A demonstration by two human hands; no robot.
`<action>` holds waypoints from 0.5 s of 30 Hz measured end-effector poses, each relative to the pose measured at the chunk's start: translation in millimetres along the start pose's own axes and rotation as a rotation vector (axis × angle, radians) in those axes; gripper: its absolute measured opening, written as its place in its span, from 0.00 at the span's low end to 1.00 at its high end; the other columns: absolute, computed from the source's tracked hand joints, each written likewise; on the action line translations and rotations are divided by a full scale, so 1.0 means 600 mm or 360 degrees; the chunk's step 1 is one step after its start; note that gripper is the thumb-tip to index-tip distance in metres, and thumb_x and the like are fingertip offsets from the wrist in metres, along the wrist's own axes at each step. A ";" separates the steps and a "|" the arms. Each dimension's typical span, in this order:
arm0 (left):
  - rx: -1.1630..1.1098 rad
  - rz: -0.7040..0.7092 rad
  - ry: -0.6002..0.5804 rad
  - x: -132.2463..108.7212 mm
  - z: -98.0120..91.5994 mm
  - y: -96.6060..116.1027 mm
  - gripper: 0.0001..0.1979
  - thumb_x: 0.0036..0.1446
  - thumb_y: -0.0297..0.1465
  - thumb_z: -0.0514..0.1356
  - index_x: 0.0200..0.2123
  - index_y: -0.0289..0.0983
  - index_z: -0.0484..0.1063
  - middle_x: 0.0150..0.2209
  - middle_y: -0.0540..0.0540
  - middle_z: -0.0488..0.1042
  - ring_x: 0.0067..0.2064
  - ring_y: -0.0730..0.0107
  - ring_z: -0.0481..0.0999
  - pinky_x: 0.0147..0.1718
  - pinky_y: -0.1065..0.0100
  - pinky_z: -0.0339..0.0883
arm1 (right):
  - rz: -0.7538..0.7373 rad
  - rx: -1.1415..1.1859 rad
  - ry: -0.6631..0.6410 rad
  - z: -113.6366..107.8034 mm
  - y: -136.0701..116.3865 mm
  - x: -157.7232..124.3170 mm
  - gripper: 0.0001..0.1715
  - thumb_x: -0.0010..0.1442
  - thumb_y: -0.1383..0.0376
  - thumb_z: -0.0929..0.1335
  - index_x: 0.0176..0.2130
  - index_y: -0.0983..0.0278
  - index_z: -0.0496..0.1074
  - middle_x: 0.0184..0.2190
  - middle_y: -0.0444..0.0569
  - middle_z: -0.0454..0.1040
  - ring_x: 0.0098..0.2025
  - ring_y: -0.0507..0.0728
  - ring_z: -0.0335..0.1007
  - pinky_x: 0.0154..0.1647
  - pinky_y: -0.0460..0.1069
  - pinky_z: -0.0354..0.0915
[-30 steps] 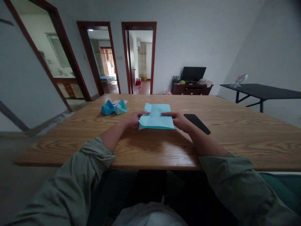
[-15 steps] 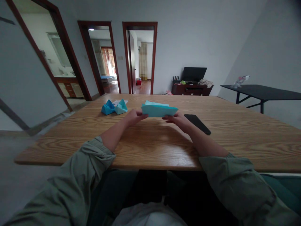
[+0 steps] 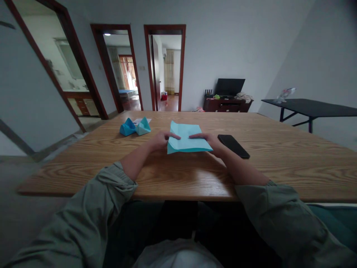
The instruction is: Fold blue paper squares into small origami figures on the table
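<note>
A folded sheet of pale blue paper [image 3: 185, 139] lies on the wooden tabletop [image 3: 279, 167]. The left hand [image 3: 160, 140] and right hand [image 3: 205, 141] sit at its two sides, fingers [image 3: 174, 136] flat and open on top, not gripping. Left of the paper stand two blue origami pieces [image 3: 135, 126]; right of it lies a black phone [image 3: 233, 146].

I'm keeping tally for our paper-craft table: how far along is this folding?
Done: two folded blue paper pieces sit off to one side. In hand: a creased light blue sheet lies under the left hand and right hand. Left: it's still flat, unlike those pieces.
</note>
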State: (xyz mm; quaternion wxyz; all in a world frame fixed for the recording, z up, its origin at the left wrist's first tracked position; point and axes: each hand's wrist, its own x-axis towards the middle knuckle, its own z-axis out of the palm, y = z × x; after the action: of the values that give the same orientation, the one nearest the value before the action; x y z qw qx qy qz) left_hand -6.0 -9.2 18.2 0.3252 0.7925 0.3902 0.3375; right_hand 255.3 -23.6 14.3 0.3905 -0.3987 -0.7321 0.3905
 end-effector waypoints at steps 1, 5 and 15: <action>-0.0028 -0.0007 -0.0007 0.002 0.000 -0.003 0.17 0.46 0.33 0.62 0.41 0.36 0.78 0.39 0.46 0.78 0.40 0.62 0.76 0.40 0.65 0.69 | -0.0003 -0.0011 -0.0015 0.000 0.001 0.000 0.23 0.46 0.60 0.74 0.44 0.63 0.77 0.44 0.51 0.76 0.44 0.60 0.72 0.49 0.55 0.66; -0.0041 0.0046 0.0038 0.012 -0.004 -0.021 0.18 0.47 0.32 0.60 0.43 0.34 0.77 0.43 0.43 0.77 0.44 0.60 0.75 0.46 0.61 0.68 | 0.0026 0.0064 0.0090 -0.003 0.014 0.007 0.29 0.44 0.63 0.74 0.47 0.66 0.75 0.46 0.54 0.75 0.41 0.60 0.73 0.44 0.54 0.68; 0.0440 0.0343 0.0614 0.004 -0.009 0.014 0.17 0.58 0.41 0.56 0.43 0.38 0.75 0.54 0.43 0.68 0.54 0.61 0.67 0.53 0.61 0.62 | 0.0021 0.0005 0.0269 -0.001 0.011 0.013 0.22 0.54 0.49 0.68 0.29 0.67 0.72 0.27 0.52 0.75 0.25 0.53 0.70 0.24 0.46 0.64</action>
State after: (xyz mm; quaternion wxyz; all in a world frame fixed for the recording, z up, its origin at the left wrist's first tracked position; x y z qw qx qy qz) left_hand -5.7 -9.8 28.4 0.0954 0.7874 0.4006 0.4587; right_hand 254.4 -14.3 10.8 0.4489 -0.4345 -0.6933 0.3593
